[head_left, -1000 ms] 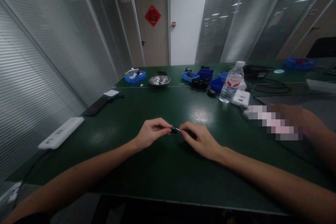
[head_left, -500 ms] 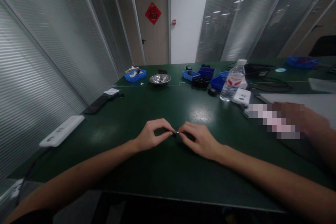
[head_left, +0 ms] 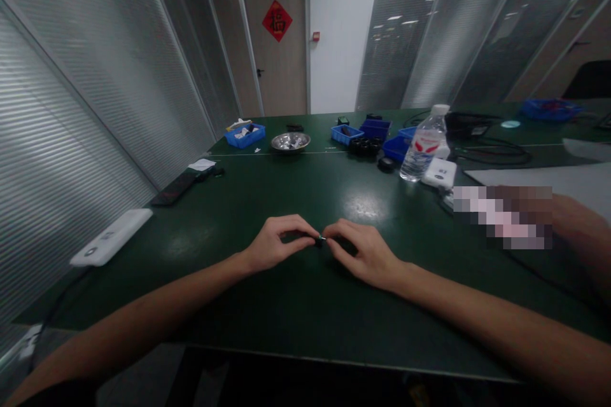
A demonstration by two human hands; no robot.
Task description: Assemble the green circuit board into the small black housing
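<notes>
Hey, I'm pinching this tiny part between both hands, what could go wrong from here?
1. The small part is held only by fingertips of the left hand and right hand; it could slip and be hard to spot on the dark green table.
2. Its thin metal tip may bend if pushed askew.

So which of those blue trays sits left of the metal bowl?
The blue tray with pale bits inside; the other blue trays all sit right of the metal bowl.

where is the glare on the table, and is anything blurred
Head view: ceiling-light glare on the green table beyond the left hand and right hand; a pixelated patch at right; dim light leaves the small part in their fingers unreadable; wide-angle bending.
</notes>
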